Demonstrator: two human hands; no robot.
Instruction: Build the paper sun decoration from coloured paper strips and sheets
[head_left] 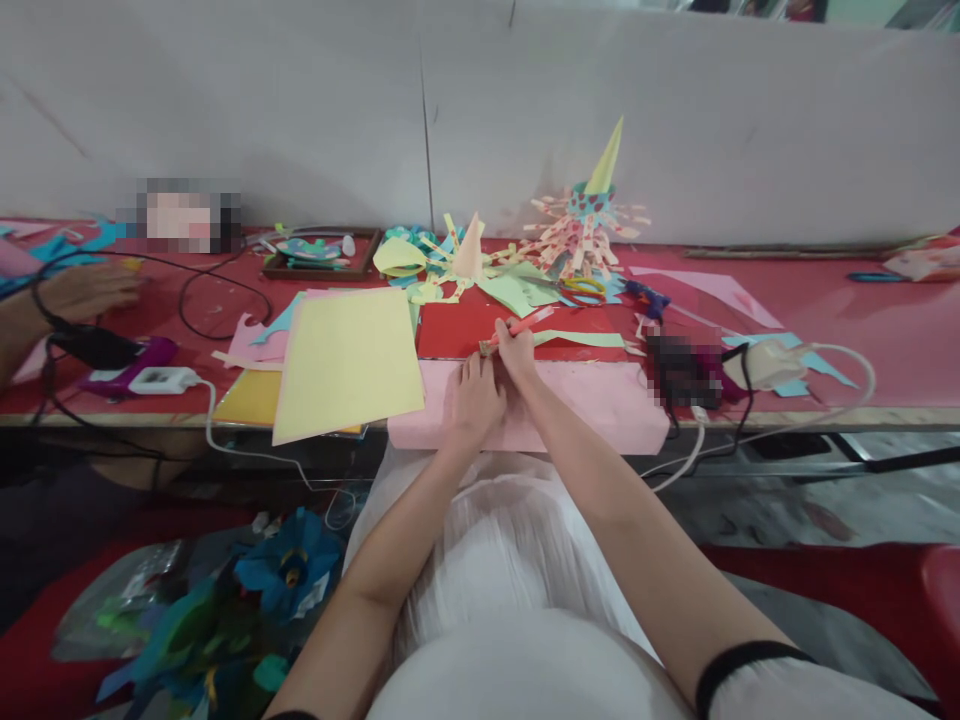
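Note:
My right hand [516, 352] is closed round a slim red-pink pen [536, 320], its far end pointing up to the right. My left hand [478, 398] lies on a sheet of pink paper [600, 400], fingers stretched forward and nothing gripped. Just past the left fingertips is a small brownish piece [486, 347], too small to name, close to the right hand's fingers. Under both hands' far side lies a red board [457, 330]. A pale green paper strip [581, 339] stretches across it, right of the right hand.
Yellow paper [349, 365] lies at left. Behind are scissors [583, 290], a glue gun [648, 298], paper cone decorations [592, 205] and a tray [322, 257]. Plugs and white cables [772, 362] stand right, a power bank [135, 370] left. Another person's hand [90, 290] is at far left.

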